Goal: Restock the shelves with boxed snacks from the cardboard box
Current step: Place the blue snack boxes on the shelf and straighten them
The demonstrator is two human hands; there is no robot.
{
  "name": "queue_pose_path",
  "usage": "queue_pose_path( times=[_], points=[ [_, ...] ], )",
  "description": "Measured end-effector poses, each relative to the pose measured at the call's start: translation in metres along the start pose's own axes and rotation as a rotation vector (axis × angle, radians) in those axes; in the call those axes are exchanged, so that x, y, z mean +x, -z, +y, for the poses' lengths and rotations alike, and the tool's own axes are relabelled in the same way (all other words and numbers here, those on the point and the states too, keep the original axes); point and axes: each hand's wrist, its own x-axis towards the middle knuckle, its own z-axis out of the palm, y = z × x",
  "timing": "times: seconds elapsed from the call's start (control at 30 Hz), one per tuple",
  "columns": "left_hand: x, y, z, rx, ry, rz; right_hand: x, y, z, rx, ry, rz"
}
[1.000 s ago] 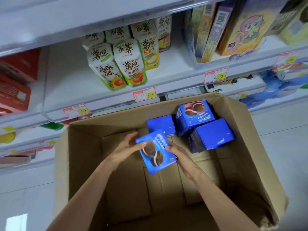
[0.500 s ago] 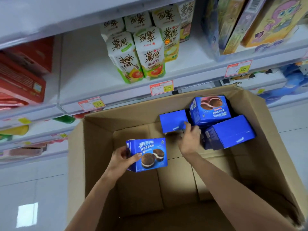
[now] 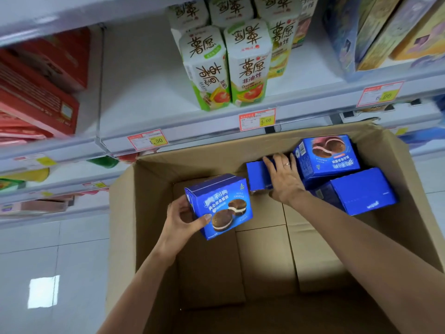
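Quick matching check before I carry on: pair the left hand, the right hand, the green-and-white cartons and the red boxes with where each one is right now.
Things:
1. left hand
2. right hand
3. green-and-white cartons
4. red boxes

Places:
A. on the shelf directly above the cardboard box
B. on the shelf at far left
C. holding a blue snack box over the cardboard box
D. resting on a plain blue box lying in the cardboard box

Pairs: 1-C, 2-D, 3-A, 4-B
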Motion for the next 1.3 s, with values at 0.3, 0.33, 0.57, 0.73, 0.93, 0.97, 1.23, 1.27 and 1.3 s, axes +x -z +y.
queue_pose_path(
  times=[0.3, 0.33, 0.57, 0.73, 0.93, 0.97, 1.23, 1.27, 1.3],
  points=[
    [0.001, 0.016, -0.003, 0.211, -0.293, -0.071, -0.010, -0.016, 0.003, 0.200, 0.066, -0.095],
    [0.001, 0.016, -0.001, 0.241, -0.326, -0.076, -0.013, -0.017, 0.004, 0.216, 0.059, -0.095],
    [-0.005, 0.024, 0.008, 0.523, -0.464, -0.086, -0.036, -0.010, -0.004, 0.357, 0.101, 0.021],
    [-0.013, 0.031, 0.022, 0.182, -0.243, -0.055, -0.068, 0.011, -0.009, 0.757, 0.002, 0.137],
    [-0.028, 0.045, 0.034, -0.207, -0.030, -0.023, -0.112, 0.050, -0.016, 1.557, -0.273, 0.112],
    [-0.032, 0.050, 0.036, -0.222, -0.027, -0.020, -0.121, 0.059, -0.018, 1.634, -0.295, 0.136],
    [-0.088, 0.093, 0.075, -0.147, -0.107, -0.017, -0.197, 0.122, -0.047, 1.810, -0.282, 0.260],
    [-0.095, 0.100, 0.079, -0.135, -0.114, -0.012, -0.205, 0.131, -0.050, 1.808, -0.265, 0.280],
    [-0.103, 0.107, 0.083, -0.130, -0.124, -0.006, -0.213, 0.141, -0.052, 1.794, -0.245, 0.302]
  ],
)
